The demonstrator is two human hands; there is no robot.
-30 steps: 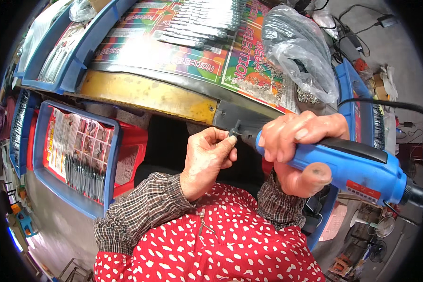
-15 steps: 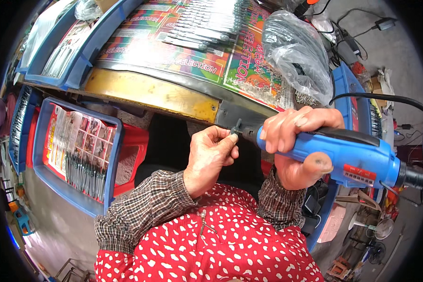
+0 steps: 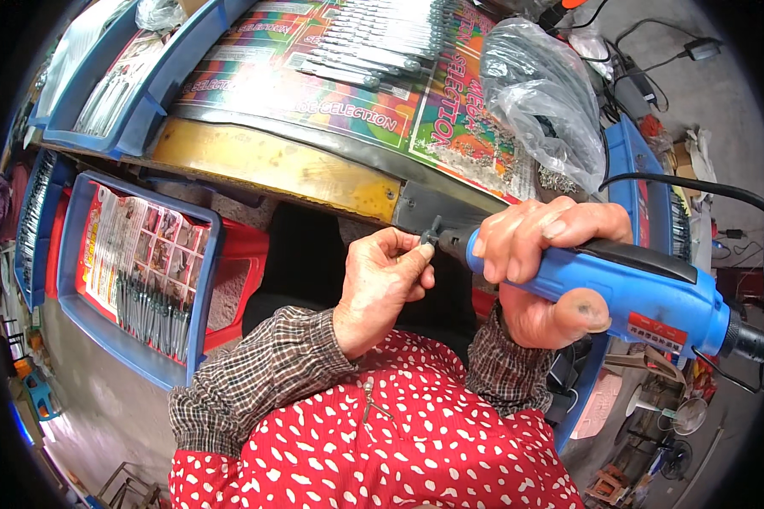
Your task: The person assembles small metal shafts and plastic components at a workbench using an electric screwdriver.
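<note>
My left hand (image 3: 384, 284) pinches a small dark part with a thin stem (image 3: 430, 231) between thumb and forefinger. My right hand (image 3: 552, 259) wraps round a blue electric screwdriver (image 3: 632, 293), its thumb pointing down along the near side. The tool lies almost level, its black nose pointing left at the small part. Whether the tip touches that part, I cannot tell. Both hands are above my lap, just in front of the bench edge.
Slim metallic pieces (image 3: 373, 38) lie in rows on printed card (image 3: 314, 106) atop the bench. Small screws are scattered beside a clear plastic bag (image 3: 542, 93). A blue tray (image 3: 212, 293) of dark slim pieces sits on a red stool at left. A black cable (image 3: 688, 176) crosses at right.
The screwdriver and my right hand have shifted slightly right and down. The small part still sits in my left fingers, close to the tool's nose.
</note>
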